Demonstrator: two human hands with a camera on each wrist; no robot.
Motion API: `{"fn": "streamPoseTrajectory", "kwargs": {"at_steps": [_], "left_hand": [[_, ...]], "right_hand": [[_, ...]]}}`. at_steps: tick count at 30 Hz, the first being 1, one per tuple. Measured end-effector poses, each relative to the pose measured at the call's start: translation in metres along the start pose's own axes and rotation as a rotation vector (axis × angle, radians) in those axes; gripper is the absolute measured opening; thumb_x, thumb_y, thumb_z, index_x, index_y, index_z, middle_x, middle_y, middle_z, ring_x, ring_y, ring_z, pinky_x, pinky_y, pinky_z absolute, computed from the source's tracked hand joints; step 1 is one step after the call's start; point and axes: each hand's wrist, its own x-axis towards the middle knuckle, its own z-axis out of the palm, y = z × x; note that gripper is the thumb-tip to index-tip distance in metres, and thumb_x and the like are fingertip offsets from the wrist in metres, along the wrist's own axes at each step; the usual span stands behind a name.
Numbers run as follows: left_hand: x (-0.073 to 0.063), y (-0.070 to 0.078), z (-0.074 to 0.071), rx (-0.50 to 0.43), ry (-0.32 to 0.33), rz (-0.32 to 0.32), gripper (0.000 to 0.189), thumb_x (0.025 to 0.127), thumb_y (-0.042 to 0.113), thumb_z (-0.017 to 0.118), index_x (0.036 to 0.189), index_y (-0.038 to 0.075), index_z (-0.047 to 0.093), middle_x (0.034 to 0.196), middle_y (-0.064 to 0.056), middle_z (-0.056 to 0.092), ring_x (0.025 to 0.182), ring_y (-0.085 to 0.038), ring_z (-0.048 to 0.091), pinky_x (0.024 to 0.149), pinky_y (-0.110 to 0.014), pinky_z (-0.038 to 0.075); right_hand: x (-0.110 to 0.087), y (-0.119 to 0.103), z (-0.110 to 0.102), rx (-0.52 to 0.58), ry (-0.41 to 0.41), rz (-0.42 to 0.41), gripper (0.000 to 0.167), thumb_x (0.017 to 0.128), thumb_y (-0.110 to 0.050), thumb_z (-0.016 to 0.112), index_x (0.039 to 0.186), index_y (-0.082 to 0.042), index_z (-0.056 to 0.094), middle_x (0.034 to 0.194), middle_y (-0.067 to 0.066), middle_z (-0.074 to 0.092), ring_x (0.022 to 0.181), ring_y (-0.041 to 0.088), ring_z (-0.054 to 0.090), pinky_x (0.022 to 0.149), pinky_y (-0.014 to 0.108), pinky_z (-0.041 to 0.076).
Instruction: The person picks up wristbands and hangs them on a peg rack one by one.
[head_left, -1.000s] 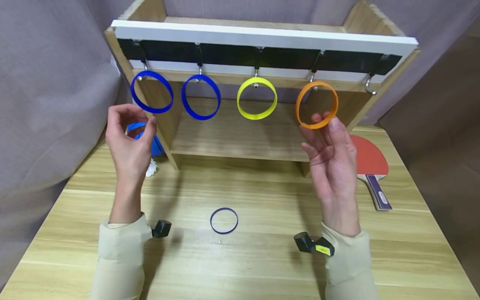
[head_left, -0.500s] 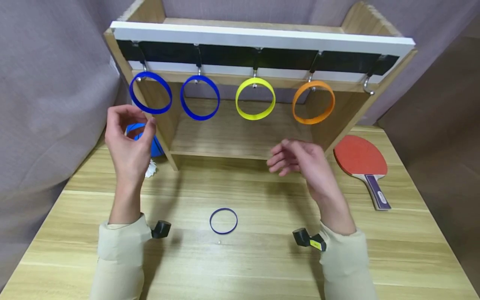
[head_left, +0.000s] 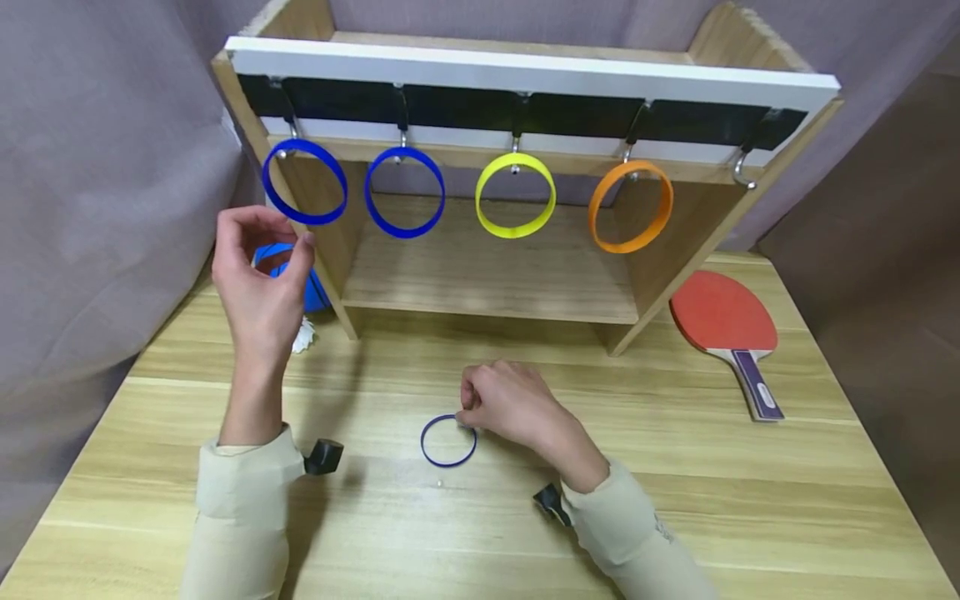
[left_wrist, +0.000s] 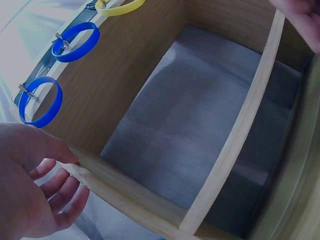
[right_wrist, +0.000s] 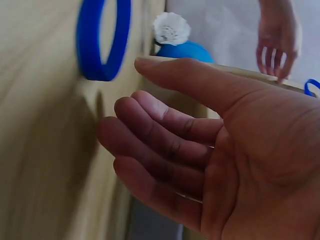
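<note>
My left hand grips the front edge of the wooden rack's left side panel, thumb on one face and fingers on the other. My right hand hovers low over the table beside a dark blue wristband lying there. In the right wrist view its fingers are parted and slightly bent, and the blue band stands just off the thumb tip. Two blue wristbands, a yellow wristband and an orange wristband hang on the rack's hooks.
The rightmost hook carries no band. A table tennis bat lies right of the rack. Left of it are a blue ball and a white shuttlecock. A tiny white speck lies near the band.
My right hand has let go of the orange wristband, leaving it on its hook, and moved down and left to the band on the table. My left hand has stayed at the panel.
</note>
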Motion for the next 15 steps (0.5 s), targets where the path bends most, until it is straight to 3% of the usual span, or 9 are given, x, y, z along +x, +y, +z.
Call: {"fn": "streamPoseTrajectory", "kwargs": {"at_steps": [8, 15], "left_hand": [[0.000, 0.002, 0.000, -0.003, 0.001, -0.005, 0.023, 0.083, -0.003, 0.069, 0.104, -0.004, 0.059, 0.095, -0.013, 0.060, 0.089, -0.024, 0.059, 0.073, -0.026, 0.052], [-0.001, 0.002, 0.000, -0.002, -0.004, -0.011, 0.023, 0.084, -0.004, 0.069, 0.105, -0.005, 0.058, 0.095, -0.014, 0.060, 0.089, -0.024, 0.059, 0.074, -0.026, 0.051]], "right_hand": [[0.008, 0.005, 0.013, -0.037, -0.025, -0.026, 0.021, 0.076, -0.024, 0.080, 0.074, -0.021, 0.060, 0.069, -0.011, 0.055, 0.065, 0.011, 0.051, 0.057, 0.031, 0.043], [0.006, 0.011, 0.007, -0.006, -0.023, 0.012, 0.020, 0.077, -0.016, 0.079, 0.071, -0.022, 0.061, 0.069, -0.011, 0.055, 0.065, 0.011, 0.052, 0.056, 0.030, 0.043]]}}
